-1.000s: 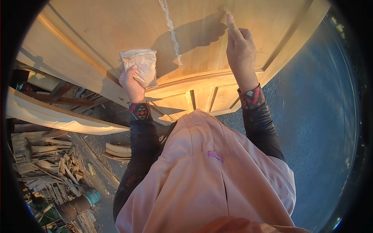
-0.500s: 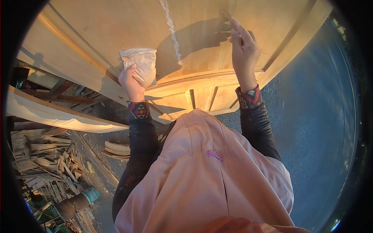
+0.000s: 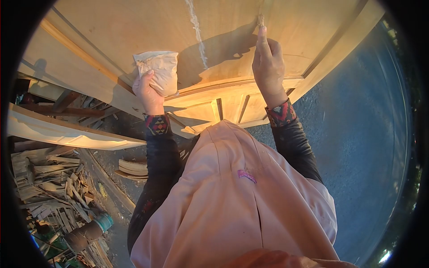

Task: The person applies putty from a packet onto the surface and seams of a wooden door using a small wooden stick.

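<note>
My left hand grips a pale, creased packet, thumb over its front, in front of a light wooden panelled door. A rough white streak of paste runs down the door between my hands. On the right, my right hand is closed with the thumb or a finger pointing up, pinching a small, light-brown piece at its tip. What exactly that piece is cannot be made out. The hand's shadow falls on the door to its left.
A heap of broken wood scraps lies at the lower left, with a rusty can with a teal band. Another pale panel juts in at the left. Curved wood pieces lie by my left arm. Grey ground spreads at the right.
My right hand has moved left and its fingers have turned more upright. My left hand and the packet have shifted slightly up and left.
</note>
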{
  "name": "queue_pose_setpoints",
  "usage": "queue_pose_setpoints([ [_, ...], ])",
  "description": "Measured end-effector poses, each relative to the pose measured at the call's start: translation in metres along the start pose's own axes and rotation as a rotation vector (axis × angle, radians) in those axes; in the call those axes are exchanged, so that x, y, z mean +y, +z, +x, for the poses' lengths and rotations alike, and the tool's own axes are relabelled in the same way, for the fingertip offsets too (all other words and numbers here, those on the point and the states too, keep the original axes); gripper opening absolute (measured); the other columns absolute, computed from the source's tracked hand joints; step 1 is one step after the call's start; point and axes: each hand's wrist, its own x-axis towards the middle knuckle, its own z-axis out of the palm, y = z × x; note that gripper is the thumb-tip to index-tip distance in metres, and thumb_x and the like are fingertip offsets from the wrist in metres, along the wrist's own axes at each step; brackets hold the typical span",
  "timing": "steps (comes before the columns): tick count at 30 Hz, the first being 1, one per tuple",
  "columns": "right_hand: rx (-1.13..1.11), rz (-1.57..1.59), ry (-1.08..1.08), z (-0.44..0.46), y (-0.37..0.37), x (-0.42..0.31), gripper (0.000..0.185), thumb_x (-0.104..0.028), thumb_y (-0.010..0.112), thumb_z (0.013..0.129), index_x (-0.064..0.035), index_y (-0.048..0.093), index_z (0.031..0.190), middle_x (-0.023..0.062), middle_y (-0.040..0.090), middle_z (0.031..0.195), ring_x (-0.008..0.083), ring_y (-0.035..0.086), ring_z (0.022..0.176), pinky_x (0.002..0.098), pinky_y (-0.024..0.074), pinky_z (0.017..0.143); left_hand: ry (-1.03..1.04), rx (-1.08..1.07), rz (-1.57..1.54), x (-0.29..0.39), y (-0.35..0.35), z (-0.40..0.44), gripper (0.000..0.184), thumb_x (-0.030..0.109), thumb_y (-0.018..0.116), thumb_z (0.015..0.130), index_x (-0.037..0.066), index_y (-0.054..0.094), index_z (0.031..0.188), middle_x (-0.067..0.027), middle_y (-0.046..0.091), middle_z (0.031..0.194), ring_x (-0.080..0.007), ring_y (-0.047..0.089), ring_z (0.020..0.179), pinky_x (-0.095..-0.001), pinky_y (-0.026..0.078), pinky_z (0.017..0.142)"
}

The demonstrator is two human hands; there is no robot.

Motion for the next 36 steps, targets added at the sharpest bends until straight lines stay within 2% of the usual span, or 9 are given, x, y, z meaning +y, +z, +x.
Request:
queue_pose_setpoints([
  [3,-0.009,0.155,-0.002,0.010,-0.022,-0.008,0.054,0.000,0.061,0.082,-0.0128,0.051,0.134,0.0079,0.057,0.086,0.0207,0.059,0.066,0.0317,0.0503,0.055,0.000,0.003,0.019,-0.001,-0.003,0.001,0.025,0.005,0.062,0.075,-0.008,0.063,0.097,-0.0102,0.065,0.094,-0.0187,0.063,0.085,-0.0303,0.050,0.081],
  [12,-0.052,-0.042,0.055,0.010,-0.008,-0.013,0.055,-0.003,0.061,0.084,-0.0107,0.046,0.137,0.0102,0.056,0.084,0.0237,0.058,0.060,0.0343,0.0499,0.050,0.020,0.009,0.052,0.002,0.004,-0.001,0.025,0.006,0.061,0.076,-0.009,0.063,0.097,-0.0115,0.064,0.094,-0.0190,0.063,0.084,-0.0306,0.050,0.079],
  [15,-0.081,0.065,0.047,0.006,-0.020,-0.014,0.056,-0.003,0.060,0.084,-0.0108,0.045,0.137,0.0102,0.056,0.084,0.0241,0.058,0.060,0.0352,0.0502,0.050,0.010,-0.007,0.056,0.002,0.003,-0.001,0.026,0.006,0.061,0.076,-0.008,0.062,0.098,-0.0115,0.064,0.094,-0.0189,0.063,0.084,-0.0307,0.051,0.079],
  [18,0.001,0.164,0.015,0.029,-0.033,-0.024,0.058,-0.003,0.060,0.084,-0.0111,0.043,0.138,0.0104,0.056,0.084,0.0246,0.058,0.060,0.0358,0.0506,0.050,-0.024,-0.033,0.068,0.002,-0.004,0.000,0.027,0.005,0.061,0.076,-0.008,0.062,0.099,-0.0113,0.064,0.095,-0.0189,0.063,0.085,-0.0307,0.051,0.080],
  [21,-0.029,0.071,0.117,0.034,-0.017,-0.032,0.047,-0.003,0.057,0.089,-0.0105,0.050,0.134,0.0097,0.057,0.079,0.0232,0.059,0.065,0.0336,0.0493,0.058,0.009,-0.032,0.079,0.004,0.000,-0.002,0.027,0.004,0.060,0.076,-0.008,0.062,0.101,-0.0112,0.064,0.096,-0.0188,0.063,0.086,-0.0308,0.051,0.080],
  [27,-0.068,0.099,0.127,0.001,-0.007,-0.018,0.045,-0.004,0.057,0.089,-0.0104,0.051,0.133,0.0098,0.057,0.079,0.0236,0.058,0.064,0.0338,0.0490,0.058,0.012,-0.017,0.022,0.004,0.009,-0.003,0.028,0.004,0.060,0.076,-0.008,0.062,0.101,-0.0113,0.064,0.096,-0.0192,0.063,0.086,-0.0310,0.051,0.080],
  [30,-0.070,0.201,0.075,0.006,-0.023,-0.013,0.056,-0.003,0.058,0.086,-0.0130,0.043,0.139,0.0099,0.055,0.083,0.0248,0.058,0.060,0.0356,0.0504,0.051,0.010,-0.020,0.063,0.004,0.003,-0.001,0.026,0.004,0.061,0.076,-0.008,0.062,0.099,-0.0116,0.064,0.095,-0.0195,0.063,0.086,-0.0309,0.051,0.080],
  [33,0.006,0.178,0.063,0.031,-0.032,-0.020,0.051,-0.003,0.058,0.086,-0.0119,0.048,0.136,0.0095,0.055,0.081,0.0244,0.059,0.062,0.0345,0.0502,0.053,-0.025,-0.034,0.075,0.003,-0.004,0.001,0.025,0.004,0.061,0.076,-0.008,0.063,0.097,-0.0118,0.065,0.092,-0.0200,0.064,0.084,-0.0310,0.051,0.080],
  [36,-0.063,0.059,0.165,0.030,-0.020,-0.026,0.044,-0.005,0.055,0.090,-0.0142,0.052,0.134,0.0093,0.057,0.079,0.0232,0.058,0.065,0.0343,0.0491,0.059,0.014,-0.037,0.034,0.001,0.000,0.002,0.025,0.004,0.061,0.075,-0.008,0.063,0.097,-0.0117,0.065,0.092,-0.0201,0.064,0.084,-0.0311,0.051,0.080],
])
